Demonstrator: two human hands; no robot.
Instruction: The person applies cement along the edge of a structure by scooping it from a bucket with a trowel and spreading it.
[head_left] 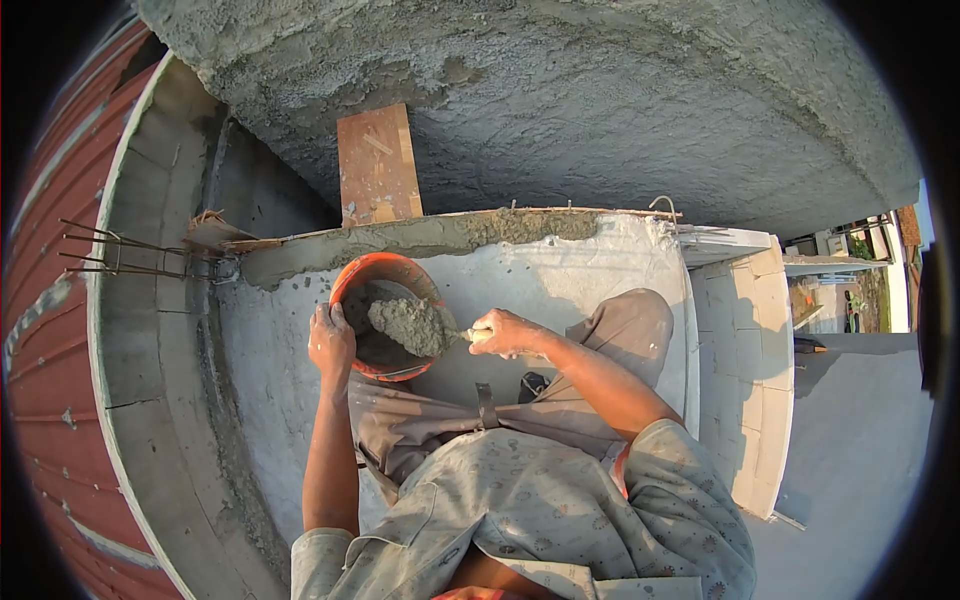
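An orange bucket point(348, 275) is tipped toward me in front of my lap, with grey mortar inside. My left hand point(331, 340) grips its left rim. In my right hand point(503, 333) is the pale handle of a trowel point(462, 336), fingers wrapped around it. A heap of wet mortar point(408, 325) lies on the trowel over the bucket's mouth, hiding most of the blade. Beyond the bucket, a band of wet mortar point(430, 236) runs along the far edge of the pale slab point(520, 275).
A wooden board point(380, 165) leans against the rough plastered wall point(600, 120) ahead. Steel rods point(125, 255) jut out at the left over the block wall point(150, 350). Red metal roofing point(60, 400) lies beyond it. To the right is another block wall point(745, 370), with a drop past it.
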